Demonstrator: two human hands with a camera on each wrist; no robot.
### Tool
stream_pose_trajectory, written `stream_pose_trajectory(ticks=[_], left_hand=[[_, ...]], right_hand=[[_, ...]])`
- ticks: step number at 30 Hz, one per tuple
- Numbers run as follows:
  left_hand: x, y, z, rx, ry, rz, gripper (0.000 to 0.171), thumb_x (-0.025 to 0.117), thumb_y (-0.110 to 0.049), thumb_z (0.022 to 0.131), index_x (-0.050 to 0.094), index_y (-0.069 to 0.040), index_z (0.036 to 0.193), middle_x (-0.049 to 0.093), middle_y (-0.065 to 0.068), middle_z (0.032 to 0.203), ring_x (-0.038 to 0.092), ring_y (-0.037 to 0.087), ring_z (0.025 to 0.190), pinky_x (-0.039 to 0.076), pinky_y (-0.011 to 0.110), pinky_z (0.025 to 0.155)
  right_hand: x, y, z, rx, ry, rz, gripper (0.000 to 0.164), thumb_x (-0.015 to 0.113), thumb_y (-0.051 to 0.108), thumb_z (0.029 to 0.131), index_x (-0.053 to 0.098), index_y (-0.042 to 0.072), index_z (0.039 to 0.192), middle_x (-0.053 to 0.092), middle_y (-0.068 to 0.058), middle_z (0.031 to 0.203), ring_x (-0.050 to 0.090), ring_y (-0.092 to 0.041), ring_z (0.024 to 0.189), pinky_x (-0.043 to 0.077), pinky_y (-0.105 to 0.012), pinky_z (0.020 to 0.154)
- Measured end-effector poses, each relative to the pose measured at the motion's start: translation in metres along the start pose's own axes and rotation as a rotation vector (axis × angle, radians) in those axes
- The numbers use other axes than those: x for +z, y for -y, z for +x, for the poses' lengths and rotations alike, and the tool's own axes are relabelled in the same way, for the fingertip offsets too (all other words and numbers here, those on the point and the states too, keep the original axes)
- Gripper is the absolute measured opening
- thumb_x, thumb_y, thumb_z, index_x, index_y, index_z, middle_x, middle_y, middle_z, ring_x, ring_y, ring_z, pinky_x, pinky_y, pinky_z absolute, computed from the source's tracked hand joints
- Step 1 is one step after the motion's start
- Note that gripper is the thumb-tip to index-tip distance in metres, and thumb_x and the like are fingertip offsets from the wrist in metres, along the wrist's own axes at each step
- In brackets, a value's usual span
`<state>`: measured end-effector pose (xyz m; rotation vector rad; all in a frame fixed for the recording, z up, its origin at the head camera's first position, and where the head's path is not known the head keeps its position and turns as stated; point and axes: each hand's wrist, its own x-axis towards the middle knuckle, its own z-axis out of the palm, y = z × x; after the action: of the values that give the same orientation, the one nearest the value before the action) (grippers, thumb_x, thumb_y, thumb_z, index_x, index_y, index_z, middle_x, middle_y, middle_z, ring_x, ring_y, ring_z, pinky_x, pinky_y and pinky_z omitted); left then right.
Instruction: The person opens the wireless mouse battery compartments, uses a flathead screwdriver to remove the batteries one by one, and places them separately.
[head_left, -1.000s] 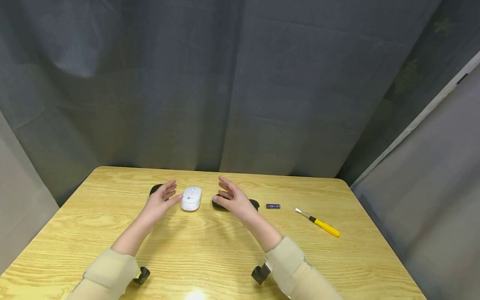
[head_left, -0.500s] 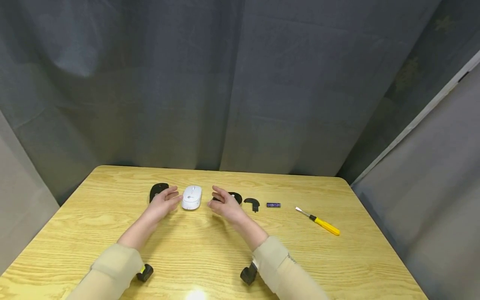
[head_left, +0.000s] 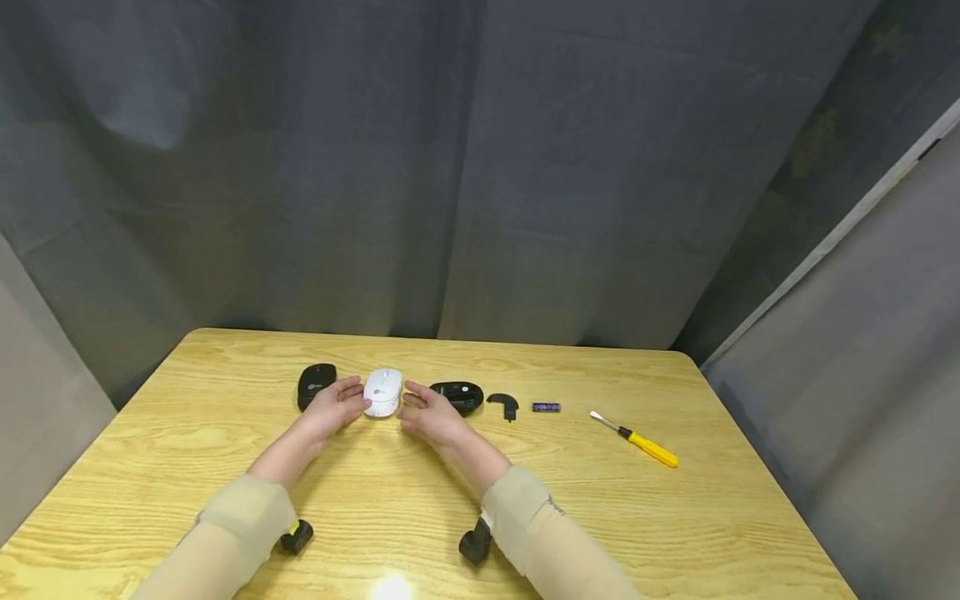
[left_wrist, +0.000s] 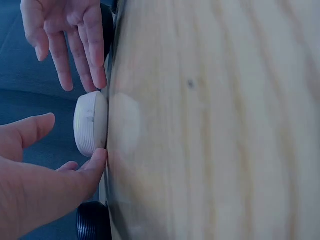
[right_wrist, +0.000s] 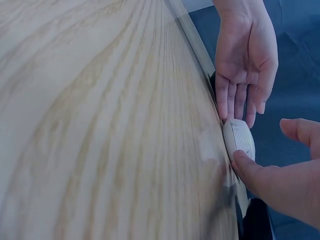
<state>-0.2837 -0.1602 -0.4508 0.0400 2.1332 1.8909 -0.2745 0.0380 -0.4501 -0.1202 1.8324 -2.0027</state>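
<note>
Left hand (head_left: 326, 412) | right hand (head_left: 435, 419) | both unclenched, flanking white mouse (head_left: 383, 392) | yellow screwdriver (head_left: 651, 450): head view only

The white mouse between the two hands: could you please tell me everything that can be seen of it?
The white mouse is rounded and oblong, with a smooth, plastic-looking top, a scroll wheel towards its far end and a small dark logo. The wrist views show fine parallel ridges at its near end. It lies flat and right side up on the wooden table, between the left hand and the right hand; whether either actually touches it is hard to tell.
</note>
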Motion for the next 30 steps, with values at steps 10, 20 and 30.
stream_pose_trajectory(ticks=[10,20,30], left_hand=[[0.0019,0.0031,0.0070,-0.004,-0.020,0.043,0.075,0.062,0.001,0.086,0.017,0.007,0.146,0.024,0.028,0.149,0.028,0.038,0.138,0.030,0.042,0.111],[0.0018,0.0039,0.0050,-0.049,-0.012,-0.011,0.077,0.061,0.005,0.086,0.015,0.005,0.147,0.024,0.028,0.149,0.033,0.039,0.134,0.044,0.040,0.101],[0.0029,-0.0005,0.0010,-0.057,-0.025,-0.004,0.074,0.060,0.005,0.086,0.018,0.003,0.147,0.029,0.028,0.145,0.047,0.035,0.122,0.052,0.033,0.089]], right_hand=[[0.0019,-0.0012,0.0079,0.016,-0.019,0.059,0.066,0.058,0.003,0.089,0.025,0.001,0.147,0.028,-0.025,0.149,0.044,-0.032,0.127,0.043,-0.043,0.102],[0.0064,-0.0041,0.0065,0.027,-0.001,0.052,0.063,0.057,0.003,0.089,0.028,-0.002,0.145,0.034,-0.024,0.145,0.049,-0.028,0.121,0.043,-0.043,0.101],[0.0071,-0.0006,0.0035,0.021,0.000,0.007,0.064,0.061,0.002,0.087,0.032,-0.002,0.144,0.042,-0.021,0.140,0.056,-0.021,0.109,0.046,-0.043,0.098]])
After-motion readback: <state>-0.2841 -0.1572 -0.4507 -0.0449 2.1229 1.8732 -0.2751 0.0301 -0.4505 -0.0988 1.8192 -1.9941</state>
